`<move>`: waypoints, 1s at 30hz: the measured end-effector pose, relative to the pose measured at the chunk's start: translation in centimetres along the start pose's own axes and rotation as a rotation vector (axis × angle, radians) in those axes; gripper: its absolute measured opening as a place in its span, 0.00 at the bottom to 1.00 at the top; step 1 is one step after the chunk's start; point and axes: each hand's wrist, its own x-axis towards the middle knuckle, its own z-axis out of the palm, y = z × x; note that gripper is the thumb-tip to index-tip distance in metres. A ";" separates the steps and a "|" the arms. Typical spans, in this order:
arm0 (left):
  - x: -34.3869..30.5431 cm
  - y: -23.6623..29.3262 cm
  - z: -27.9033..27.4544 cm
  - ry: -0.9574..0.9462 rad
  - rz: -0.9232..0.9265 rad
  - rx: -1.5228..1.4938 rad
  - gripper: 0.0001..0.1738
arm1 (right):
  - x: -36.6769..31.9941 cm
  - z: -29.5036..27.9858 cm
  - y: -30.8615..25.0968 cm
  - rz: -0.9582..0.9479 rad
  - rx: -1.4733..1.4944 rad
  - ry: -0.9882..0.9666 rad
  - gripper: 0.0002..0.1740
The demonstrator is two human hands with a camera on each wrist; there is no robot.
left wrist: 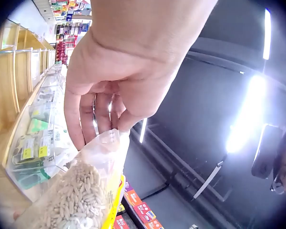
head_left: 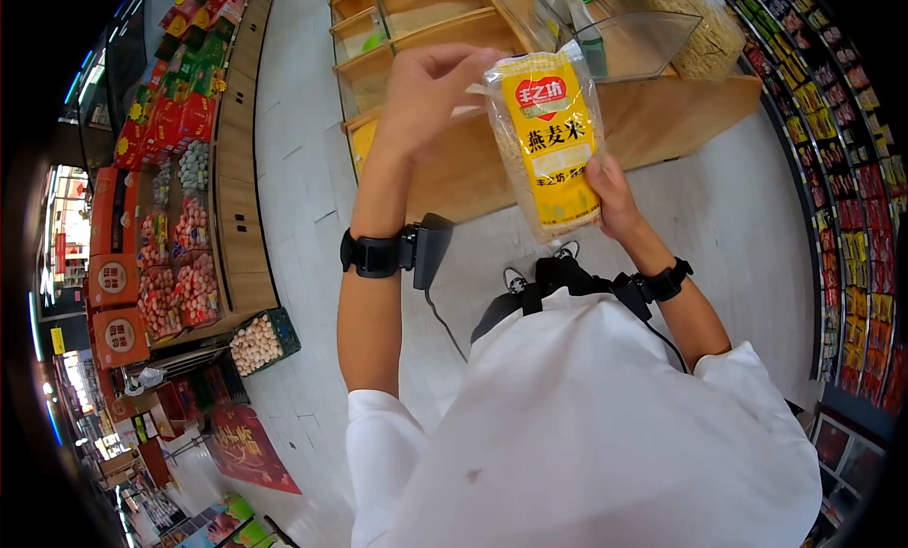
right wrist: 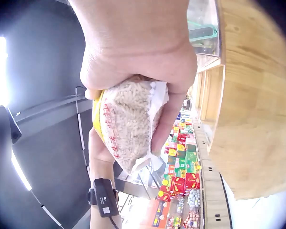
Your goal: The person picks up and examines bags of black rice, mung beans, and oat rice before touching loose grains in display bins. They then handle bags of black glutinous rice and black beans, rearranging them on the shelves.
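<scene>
A clear plastic bag of oat grains [head_left: 546, 141] with a yellow front label and a red heart logo is held up in front of the body. My left hand [head_left: 426, 99] pinches its top corner between thumb and fingers. In the left wrist view that hand [left wrist: 119, 90] has the crimped end of the bag [left wrist: 81, 191], with pale grains showing through below. My right hand [head_left: 617, 200] grips the lower side, thumb across the front. From the right wrist, this hand [right wrist: 138, 62] wraps round the bag's bottom end [right wrist: 128, 119], where red print shows.
Just beyond the bag stands a wooden display stand [head_left: 454, 170] with divided bins and clear covers. A large bag of grain [head_left: 700, 33] sits on its right. Packet shelves [head_left: 851, 189] line the right; boxes and a green crate [head_left: 265, 343] are at left.
</scene>
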 end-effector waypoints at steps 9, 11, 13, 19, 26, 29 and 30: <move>1.9 -1.4 -1.1 0.036 0.173 0.194 0.14 | 0.8 0.8 -0.5 0.031 -0.028 -0.006 0.26; 2.3 -1.5 -1.3 0.048 0.203 0.228 0.13 | 1.1 1.2 -1.0 0.026 -0.046 -0.011 0.26; 2.4 -1.2 -1.4 0.074 0.229 0.238 0.13 | 1.3 1.8 -1.4 -0.007 -0.124 0.045 0.25; -0.8 1.2 -0.5 0.358 0.415 0.438 0.13 | 1.5 1.0 -2.1 0.003 -0.121 -0.048 0.25; -13.8 10.9 -4.4 0.044 1.000 0.085 0.34 | 1.0 1.3 -3.0 -0.019 -0.202 0.049 0.26; -16.0 14.3 -3.5 0.330 1.129 0.274 0.19 | 0.8 1.1 -2.8 0.010 -0.221 0.116 0.27; -16.4 14.7 -3.3 0.367 1.168 0.250 0.18 | 1.2 0.7 -3.0 0.032 -0.162 0.074 0.31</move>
